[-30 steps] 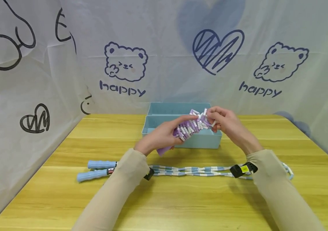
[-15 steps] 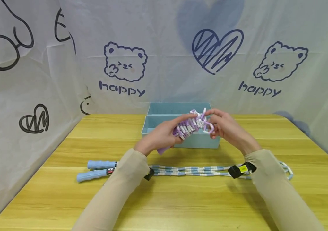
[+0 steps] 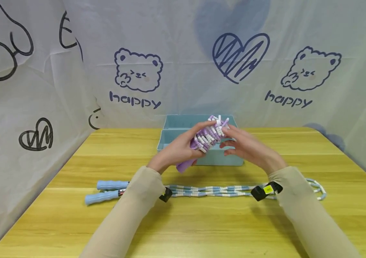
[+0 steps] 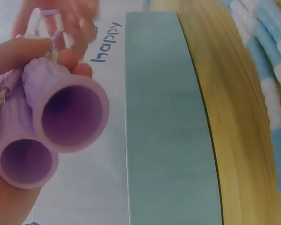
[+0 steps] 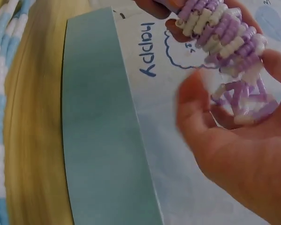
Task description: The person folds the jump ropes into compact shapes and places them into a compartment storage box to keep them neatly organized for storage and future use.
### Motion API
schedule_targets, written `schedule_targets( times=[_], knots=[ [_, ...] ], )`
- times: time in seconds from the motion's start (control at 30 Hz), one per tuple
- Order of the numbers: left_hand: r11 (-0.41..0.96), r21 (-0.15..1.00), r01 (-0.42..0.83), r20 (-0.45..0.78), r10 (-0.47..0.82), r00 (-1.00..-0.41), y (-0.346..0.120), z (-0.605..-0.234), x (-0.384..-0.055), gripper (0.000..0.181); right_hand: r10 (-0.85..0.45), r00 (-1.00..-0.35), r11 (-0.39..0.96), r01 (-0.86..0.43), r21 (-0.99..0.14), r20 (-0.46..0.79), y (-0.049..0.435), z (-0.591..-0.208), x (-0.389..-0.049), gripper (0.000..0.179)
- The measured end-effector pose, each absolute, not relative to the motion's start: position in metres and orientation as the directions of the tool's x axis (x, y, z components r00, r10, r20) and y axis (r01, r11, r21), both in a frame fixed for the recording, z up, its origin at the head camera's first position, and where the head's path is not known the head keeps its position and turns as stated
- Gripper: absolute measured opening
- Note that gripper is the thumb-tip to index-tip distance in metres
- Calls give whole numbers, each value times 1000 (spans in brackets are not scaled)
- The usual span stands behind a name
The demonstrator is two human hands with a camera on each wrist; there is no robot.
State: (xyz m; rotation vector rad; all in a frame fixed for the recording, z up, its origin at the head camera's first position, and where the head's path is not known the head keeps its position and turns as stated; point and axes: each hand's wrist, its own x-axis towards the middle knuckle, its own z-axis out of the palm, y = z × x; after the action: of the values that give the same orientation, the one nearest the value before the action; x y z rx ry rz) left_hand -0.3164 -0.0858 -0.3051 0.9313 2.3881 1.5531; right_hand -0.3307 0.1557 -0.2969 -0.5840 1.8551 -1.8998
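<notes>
Left hand [image 3: 180,147] grips purple rope [image 3: 207,139], slanting up between hands; right hand [image 3: 250,146], loosely spread, at rope's upper end.

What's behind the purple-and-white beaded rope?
Seen from the head view, a blue box stands behind the rope, and a drawn-on cloth hangs behind that. The rope, left hand and right hand cover part of the box's inside, so anything lying there can't be seen.

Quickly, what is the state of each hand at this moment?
Left hand: closed, holding the bundled purple-and-white beaded jump rope.
Right hand: open, near the jump rope's end; contact cannot be told.
</notes>
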Motion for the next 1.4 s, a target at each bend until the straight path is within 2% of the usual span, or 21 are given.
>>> schedule_targets(
  times=[0.13,0.23,0.4,0.5,0.67,0.77,0.93,1.1,1.17,1.23,1.33,1.4],
  knots=[
    [205,896,394,199,609,-768,-81,-306,-314,92,-656,-753,-73,-8,-997,54,149,-296,-326,66],
    [181,911,372,195,605,-772,-76,-306,-311,93,-665,-742,-107,-12,-994,80,145,-295,-322,67],
    [183,888,422,251,575,-778,-70,-304,-306,97,-616,-781,-148,-16,-989,105,135,-293,-317,62],
    [176,860,479,305,575,-759,-66,-304,-305,100,-566,-814,-211,-4,-977,126,128,-293,-315,60],
    [210,815,540,347,569,-746,-62,-304,-304,105,-445,-878,-323,-24,-946,174,115,-292,-312,57],
    [229,807,544,347,562,-751,-60,-303,-304,107,-360,-915,-358,-46,-933,184,109,-291,-309,49],
    [144,851,504,338,584,-738,-56,-301,-303,110,-209,-958,-421,-91,-902,194,106,-286,-304,35],
    [9,926,378,296,602,-741,-54,-304,-305,115,-122,-958,-496,-168,-852,259,119,-279,-302,47],
    [-1,954,299,240,601,-762,-55,-305,-305,110,-104,-952,-517,-195,-834,288,126,-277,-303,54],
    [16,971,238,176,622,-763,-56,-307,-306,94,-93,-947,-521,-217,-825,308,129,-276,-303,56],
    [73,983,168,73,684,-726,-59,-308,-306,60,-101,-936,-517,-241,-821,338,129,-275,-303,52],
    [95,985,145,30,728,-685,-61,-309,-305,45,-114,-930,-498,-250,-830,349,127,-275,-303,49]
  ],
)
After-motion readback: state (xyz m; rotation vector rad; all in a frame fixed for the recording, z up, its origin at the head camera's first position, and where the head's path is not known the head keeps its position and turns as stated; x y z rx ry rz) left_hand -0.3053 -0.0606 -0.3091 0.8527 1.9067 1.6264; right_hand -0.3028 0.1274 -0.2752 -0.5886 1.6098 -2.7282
